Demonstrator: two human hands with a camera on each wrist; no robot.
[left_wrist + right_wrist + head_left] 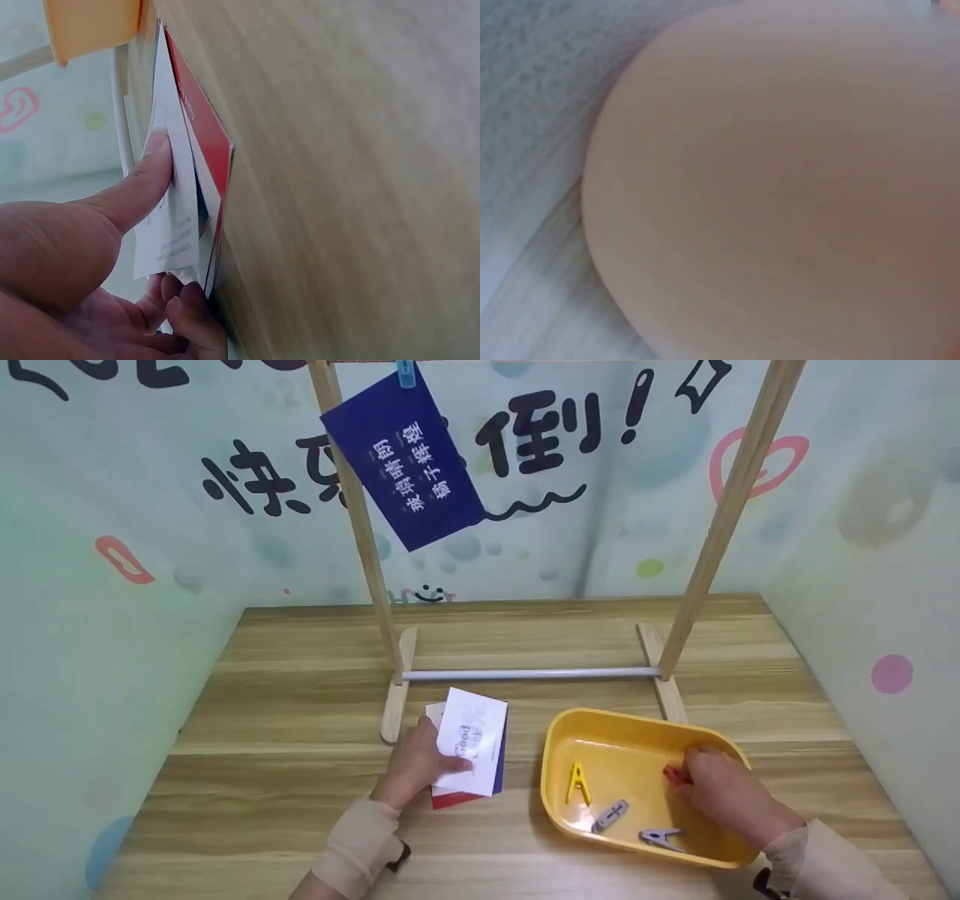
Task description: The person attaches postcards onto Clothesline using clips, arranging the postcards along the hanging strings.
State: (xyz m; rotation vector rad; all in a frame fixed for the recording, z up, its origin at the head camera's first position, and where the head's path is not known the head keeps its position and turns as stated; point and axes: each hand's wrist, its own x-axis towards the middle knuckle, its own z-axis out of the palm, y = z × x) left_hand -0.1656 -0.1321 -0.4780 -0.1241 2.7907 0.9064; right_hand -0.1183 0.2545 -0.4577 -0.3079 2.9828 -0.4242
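My left hand [415, 761] grasps a loose stack of cards, its thumb over the top white card [474, 720]; the stack lies on the table [300, 697]. At four o'clock from it, my right hand [731, 791] is curled on a red clip [676, 775] inside the yellow tub [622, 769]; my right wrist view is too blurred to add anything. Around the tub, a yellow clip [577, 784] lies at nine o'clock, a grey clip [610, 816] at eight, a silvery clip [660, 838] at six.

The cards are fanned unevenly, so I think a lifted thumb could let them slide apart. Leaning on the rim might tip the tub. Towards twelve o'clock a dark blue card [397, 457] hangs slanted from one blue clip [406, 373]; a bump to the rack [724, 525] could shake it loose.

It reads "玻璃晴朗 橘子辉煌"; the white card shows "Good", the rest too faint. The backdrop [525, 555] has "快" and "倒!".
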